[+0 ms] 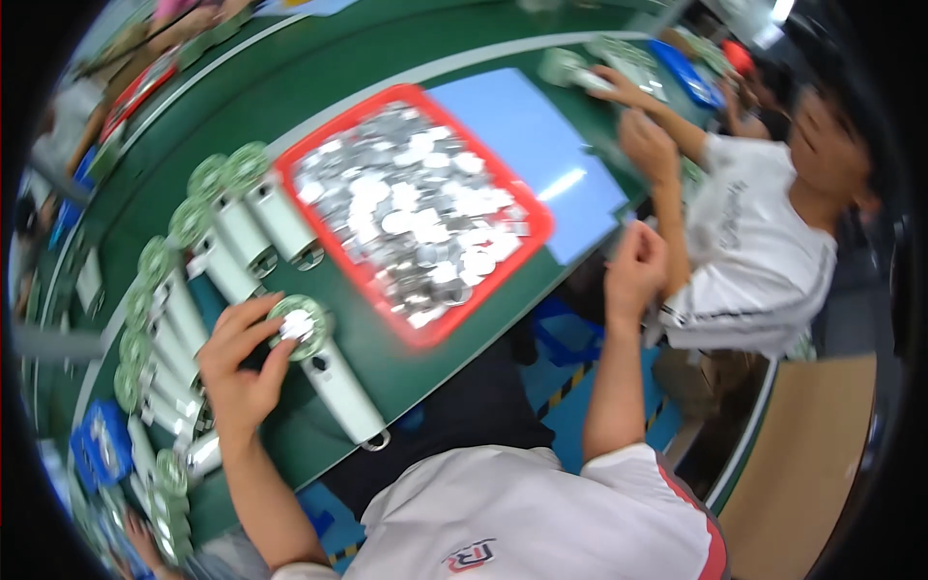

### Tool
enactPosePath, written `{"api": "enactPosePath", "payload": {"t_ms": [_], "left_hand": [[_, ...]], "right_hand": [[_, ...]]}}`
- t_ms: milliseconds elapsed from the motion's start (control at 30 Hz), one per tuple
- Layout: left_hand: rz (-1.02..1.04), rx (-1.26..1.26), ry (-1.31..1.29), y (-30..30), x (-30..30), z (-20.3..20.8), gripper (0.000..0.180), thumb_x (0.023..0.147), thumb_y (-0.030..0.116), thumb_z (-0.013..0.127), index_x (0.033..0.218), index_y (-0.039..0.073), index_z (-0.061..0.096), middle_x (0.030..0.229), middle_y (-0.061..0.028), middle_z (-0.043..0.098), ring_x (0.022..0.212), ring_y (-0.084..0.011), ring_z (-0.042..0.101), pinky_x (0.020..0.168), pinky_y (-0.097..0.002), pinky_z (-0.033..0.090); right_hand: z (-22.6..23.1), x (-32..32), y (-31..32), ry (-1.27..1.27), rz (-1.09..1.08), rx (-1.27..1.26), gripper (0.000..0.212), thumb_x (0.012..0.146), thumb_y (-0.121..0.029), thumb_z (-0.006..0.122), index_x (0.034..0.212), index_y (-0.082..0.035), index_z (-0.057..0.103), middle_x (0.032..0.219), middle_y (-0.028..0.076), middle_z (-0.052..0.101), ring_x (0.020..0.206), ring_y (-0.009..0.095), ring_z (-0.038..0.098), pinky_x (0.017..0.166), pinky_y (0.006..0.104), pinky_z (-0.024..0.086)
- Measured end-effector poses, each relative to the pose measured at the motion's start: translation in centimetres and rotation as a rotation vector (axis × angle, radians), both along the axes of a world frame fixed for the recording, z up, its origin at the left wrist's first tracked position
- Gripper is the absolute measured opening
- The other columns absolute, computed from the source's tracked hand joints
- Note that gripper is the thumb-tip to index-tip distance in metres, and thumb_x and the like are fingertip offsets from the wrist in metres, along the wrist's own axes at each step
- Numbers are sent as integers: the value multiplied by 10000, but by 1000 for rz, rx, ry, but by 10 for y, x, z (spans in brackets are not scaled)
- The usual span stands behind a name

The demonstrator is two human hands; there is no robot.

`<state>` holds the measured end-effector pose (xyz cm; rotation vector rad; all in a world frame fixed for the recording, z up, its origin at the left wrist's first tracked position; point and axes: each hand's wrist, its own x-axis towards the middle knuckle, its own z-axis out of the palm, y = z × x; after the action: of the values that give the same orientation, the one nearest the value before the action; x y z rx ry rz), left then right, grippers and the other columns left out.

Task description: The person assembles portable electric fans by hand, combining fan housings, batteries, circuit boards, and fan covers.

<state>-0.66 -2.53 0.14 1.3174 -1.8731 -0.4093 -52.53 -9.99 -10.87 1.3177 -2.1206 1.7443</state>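
Observation:
A small handheld fan (340, 391) with a white handle and a round green head lies on the green table in front of me. My left hand (240, 362) is at its head, thumb and fingertips closed on a silver disc (298, 327) at the middle of the head. Off to the right, past the table edge, my right hand (638, 263) is raised with its fingers pinched together. What it holds, if anything, I cannot make out. Beyond the fan stands a red tray (425, 336) heaped with shiny silver discs (411, 193).
Several similar fans (242, 232) lie in a curved row at the left. A blue sheet (522, 126) lies beyond the tray. At the right a co-worker in a white shirt (749, 232) handles another fan (570, 70). Blue trays (101, 445) sit at the left.

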Motion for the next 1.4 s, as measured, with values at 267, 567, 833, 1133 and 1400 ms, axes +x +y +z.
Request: {"api": "enactPosePath", "payload": {"t_ms": [267, 567, 833, 1133, 1400], "left_hand": [[-8, -9, 48, 4, -1, 4, 288, 748, -35, 836, 1035, -25, 802, 1206, -169, 792, 1115, -340, 735, 972, -416, 574], [95, -40, 102, 7, 7, 9, 237, 869, -25, 744, 1099, -1, 797, 1187, -110, 771, 1008, -197, 700, 740, -259, 518], [19, 215, 532, 16, 7, 7, 115, 903, 16, 772, 1009, 21, 816, 957, -33, 722, 846, -101, 608, 636, -237, 431], [-58, 456, 870, 16, 5, 19, 162, 979, 99, 772, 1002, -59, 799, 921, -28, 702, 732, -54, 553, 616, -233, 381], [8, 586, 927, 18, 7, 22, 126, 939, 72, 810, 967, -50, 802, 872, -18, 690, 731, -58, 559, 610, -227, 386]], "right_hand": [[78, 160, 51, -70, 572, 30, 56, 1046, -36, 698, 1079, 8, 703, 1166, 58, 651, 723, 37, 578, 521, 179, 460], [112, 283, 80, -638, 1228, 236, 90, 1005, 60, 705, 1091, 33, 701, 981, 58, 668, 662, 44, 624, 481, 188, 468], [124, 312, 72, -845, 1281, 369, 92, 1038, -13, 699, 1109, 46, 697, 770, 44, 700, 581, 62, 627, 472, 214, 490], [119, 321, 68, -864, 1378, 253, 101, 1027, 30, 687, 1122, 64, 686, 821, 108, 739, 629, 124, 702, 500, 248, 559], [115, 321, 65, -848, 1394, 251, 106, 1026, 41, 680, 1127, 73, 689, 882, 122, 754, 704, 137, 742, 525, 254, 599]]}}
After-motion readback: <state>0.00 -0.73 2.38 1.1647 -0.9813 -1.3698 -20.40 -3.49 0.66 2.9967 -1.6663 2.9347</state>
